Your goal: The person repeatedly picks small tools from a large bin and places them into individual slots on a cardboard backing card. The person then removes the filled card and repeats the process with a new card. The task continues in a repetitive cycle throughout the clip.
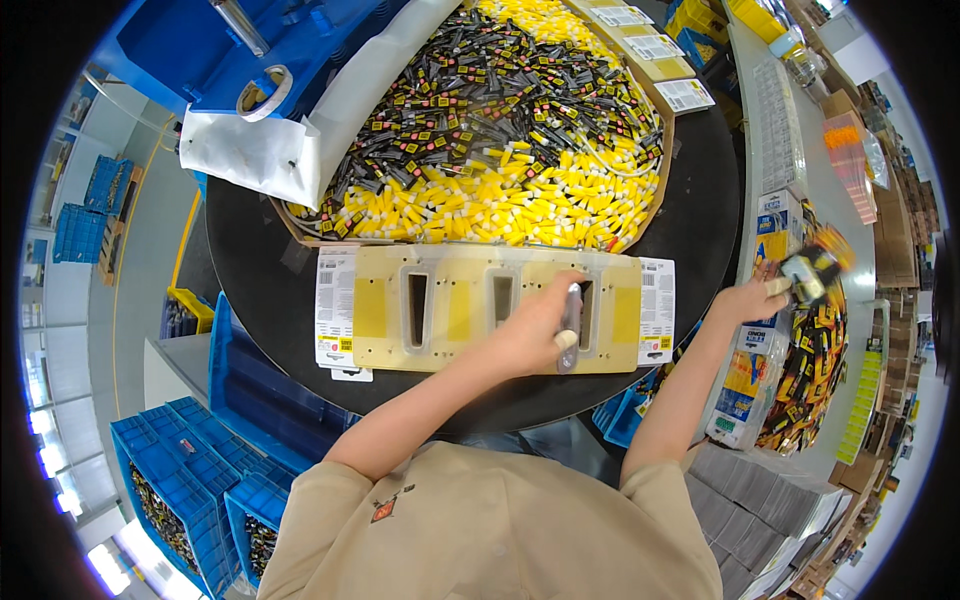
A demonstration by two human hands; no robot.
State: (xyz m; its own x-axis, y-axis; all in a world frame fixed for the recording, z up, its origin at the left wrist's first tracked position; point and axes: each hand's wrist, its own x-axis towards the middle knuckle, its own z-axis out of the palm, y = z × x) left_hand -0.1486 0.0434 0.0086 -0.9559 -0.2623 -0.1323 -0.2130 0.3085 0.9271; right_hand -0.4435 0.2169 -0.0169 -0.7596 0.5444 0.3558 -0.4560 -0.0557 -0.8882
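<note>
My left hand [536,326] holds an elongated grey, translucent piece [571,330], perhaps a plastic blister, upright at the right-hand slot of a cream-coloured fixture plate [465,360]. The slot is partly hidden by the fingers. Three tapered slots run across the plate, and printed cards [335,300] stick out at its ends. To the right, my right hand [752,296] grips a black and orange pack [811,274], blurred by motion, above a heap of similar packs [808,375]. Just beyond the plate, black tubes [465,97] and yellow caps or nozzles [495,199] fill a shallow bin.
A round black table [701,202] carries the plate and bin. A blue machine [180,45] with a tape roll [264,94] stands at the upper left. Blue crates [161,480] sit at the lower left. Printed boxes [750,360] and stacked grey cards [757,502] line the right side.
</note>
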